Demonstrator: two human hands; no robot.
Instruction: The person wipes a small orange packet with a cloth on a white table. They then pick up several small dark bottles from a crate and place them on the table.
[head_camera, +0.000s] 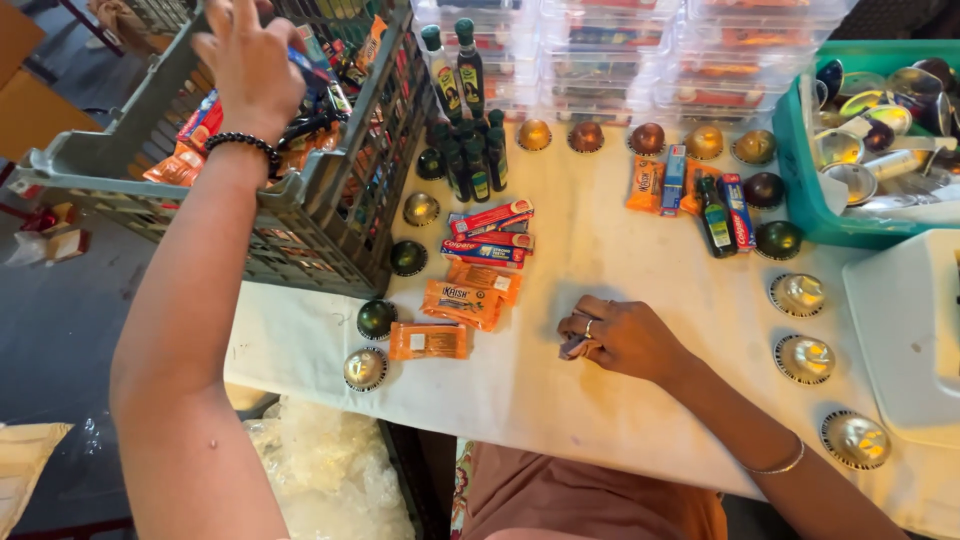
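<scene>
Head view: left hand is raised into the grey crate at the counter's left edge, fingers spread fairly wide over the mixed packets inside; it touches or nearly touches them, but whether it grips one I cannot tell. Packets look light, crinkly and a bit slippery, so a pinch at a flat edge would likely serve best. Right hand rests on the white counter, fingers curled narrow around a small dark item, mostly hidden. Nearby: orange sachets, red-and-blue tube boxes, small green bottles that are probably rigid and could tip, round foil-capped cups, and a teal bin of cups.
</scene>
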